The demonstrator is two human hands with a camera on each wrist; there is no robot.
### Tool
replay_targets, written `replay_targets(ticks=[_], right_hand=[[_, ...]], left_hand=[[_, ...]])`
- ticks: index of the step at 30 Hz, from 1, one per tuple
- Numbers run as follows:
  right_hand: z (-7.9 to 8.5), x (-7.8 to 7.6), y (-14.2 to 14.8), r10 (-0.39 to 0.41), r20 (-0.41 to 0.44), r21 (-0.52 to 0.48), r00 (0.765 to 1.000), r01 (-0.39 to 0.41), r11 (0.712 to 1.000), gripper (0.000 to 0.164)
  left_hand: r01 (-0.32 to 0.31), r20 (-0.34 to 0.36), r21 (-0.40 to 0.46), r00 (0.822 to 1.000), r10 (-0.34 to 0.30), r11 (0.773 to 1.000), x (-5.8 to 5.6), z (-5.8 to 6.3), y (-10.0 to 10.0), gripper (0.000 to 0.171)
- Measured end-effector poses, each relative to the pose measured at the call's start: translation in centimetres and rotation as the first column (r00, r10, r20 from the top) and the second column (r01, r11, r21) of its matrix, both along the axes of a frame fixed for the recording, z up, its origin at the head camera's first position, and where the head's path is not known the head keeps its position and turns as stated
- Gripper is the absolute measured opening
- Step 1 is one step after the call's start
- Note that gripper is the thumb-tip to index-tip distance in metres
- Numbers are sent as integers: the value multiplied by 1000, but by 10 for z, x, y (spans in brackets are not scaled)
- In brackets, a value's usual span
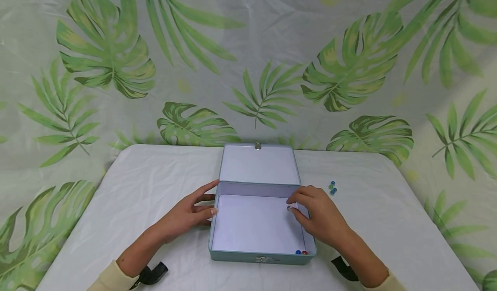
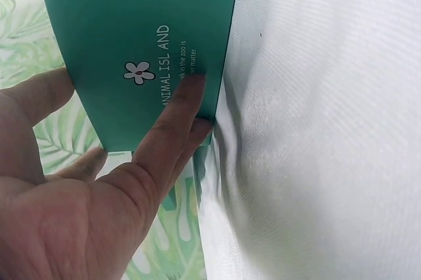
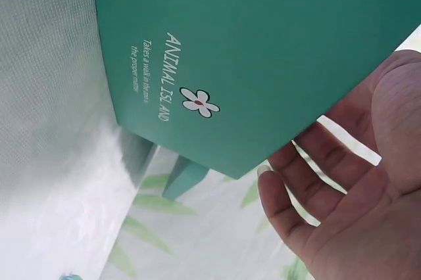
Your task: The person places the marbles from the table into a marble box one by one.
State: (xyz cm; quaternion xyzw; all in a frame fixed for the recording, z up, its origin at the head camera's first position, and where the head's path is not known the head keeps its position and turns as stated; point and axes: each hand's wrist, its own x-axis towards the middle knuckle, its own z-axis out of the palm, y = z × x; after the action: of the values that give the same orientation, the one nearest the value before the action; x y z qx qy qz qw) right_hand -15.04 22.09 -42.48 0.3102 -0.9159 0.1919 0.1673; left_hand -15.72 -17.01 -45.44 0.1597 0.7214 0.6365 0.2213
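A green metal box [image 1: 263,256] with a white inside stands on the table, its lid [image 1: 259,163] swung back. My left hand [image 1: 192,215] rests against the box's left side, thumb at the rim. In the left wrist view, straight fingers [image 2: 172,125] touch the green wall beside its white lettering. Over the right part of the box, my right hand [image 1: 320,213] pinches a small bluish marble [image 1: 289,208] between thumb and fingers. A blue marble [image 1: 298,252] and a red marble [image 1: 304,252] lie inside at the near right corner.
Several blue and green marbles [image 1: 332,190] lie together on the white tablecloth [image 1: 372,200], right of the box. A leaf-patterned cloth [image 1: 268,45] hangs behind the table. Metal clasp parts sit on the lid's far edge and the box's front.
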Motion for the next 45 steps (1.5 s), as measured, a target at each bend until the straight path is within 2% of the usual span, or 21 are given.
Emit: replay_targets(ticks=[13, 24, 31, 45], right_hand=[[2, -7, 13, 2, -74, -65, 997, -7, 998, 27], [5, -24, 46, -119, -49, -97, 992, 114, 989, 28], [0, -34, 68, -195, -24, -89, 981, 192, 977, 27], [-24, -49, 96, -251, 3, -15, 968, 251, 968, 22]], left_hand=[[-4, -1, 0, 1000, 4, 1000, -1, -1, -1, 81], [-2, 3, 2, 1000, 2, 1000, -1, -2, -1, 80], [-2, 6, -3, 1000, 2, 1000, -2, -2, -1, 79], [-3, 13, -3, 1000, 3, 1000, -1, -1, 0, 80]])
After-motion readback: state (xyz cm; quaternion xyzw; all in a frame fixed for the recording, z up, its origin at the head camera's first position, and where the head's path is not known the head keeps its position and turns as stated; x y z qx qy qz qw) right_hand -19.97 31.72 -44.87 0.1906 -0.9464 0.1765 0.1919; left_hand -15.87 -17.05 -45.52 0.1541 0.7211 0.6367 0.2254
